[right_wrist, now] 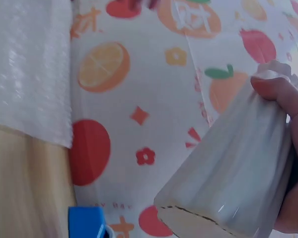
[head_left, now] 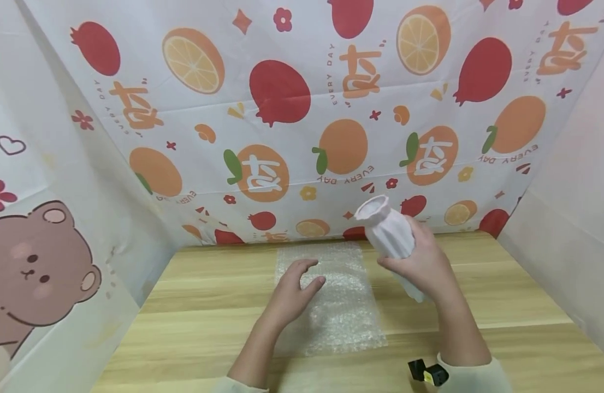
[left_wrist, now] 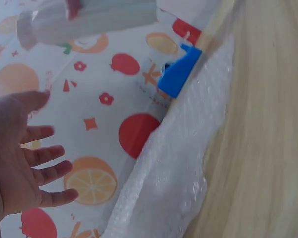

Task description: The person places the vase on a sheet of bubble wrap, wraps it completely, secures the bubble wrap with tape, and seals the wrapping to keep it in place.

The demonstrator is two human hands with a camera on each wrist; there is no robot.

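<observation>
My right hand (head_left: 422,262) grips a white fluted vase (head_left: 390,232) with a scalloped rim, holding it tilted above the right part of the table. In the right wrist view the thumb lies along the vase (right_wrist: 233,163) near its mouth, and the wide base faces the camera. My left hand (head_left: 294,292) is held over a sheet of bubble wrap (head_left: 341,322), fingers spread and slightly bent, with nothing in it. The left wrist view shows that hand (left_wrist: 25,153) beside the bubble wrap (left_wrist: 174,158), apart from the vase (left_wrist: 94,20).
A wooden table (head_left: 194,322) runs back to a fruit-printed cloth (head_left: 282,109). A blue object (left_wrist: 179,72) stands by the far table edge in both wrist views. A black device (head_left: 428,372) with a yellow label is at the right cuff. A side cloth with a bear (head_left: 51,262) hangs left.
</observation>
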